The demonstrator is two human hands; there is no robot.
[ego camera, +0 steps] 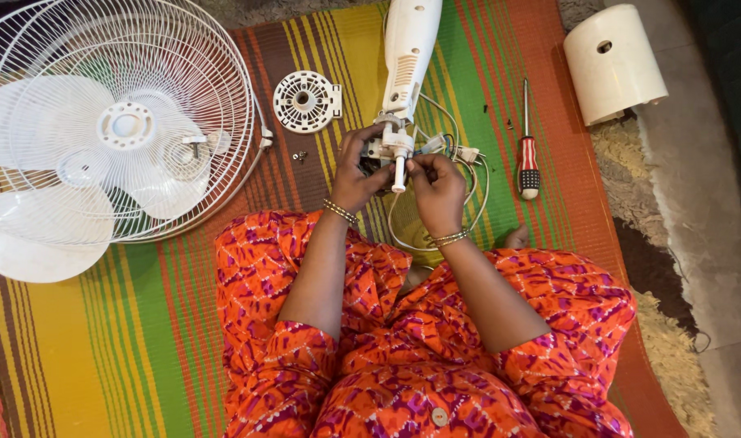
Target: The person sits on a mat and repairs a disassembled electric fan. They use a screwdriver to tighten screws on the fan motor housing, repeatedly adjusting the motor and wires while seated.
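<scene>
We sit cross-legged on a striped mat (pixel 143 341), looking down at our two hands, which meet over a small fan motor (pixel 384 152) at the lower end of a white stand (pixel 409 49) that lies along the mat and points away from us. Our left hand (pixel 356 174) is closed around the left side of the motor, fingers curled over its dark body, thumb toward the middle. Our right hand (pixel 438 188) pinches near the white shaft (pixel 399 170) that sticks out of the motor toward us, fingertips touching it or just beside it; we cannot tell which. White wires (pixel 468 174) loop out from the motor to the right and curl back under our right wrist. Just right of the wires a screwdriver (pixel 528 158) with a red-and-white handle lies on the mat, tip pointing away from us, apart from both hands. Beyond our left hand lies a round white vented cover (pixel 305 100), with a few small screws (pixel 300 155) near it. Far left, wire grilles (pixel 224 122) and pale blades (pixel 38 235) lie stacked together. At the top right, a white curved housing (pixel 614 63) rests at the mat's edge.
</scene>
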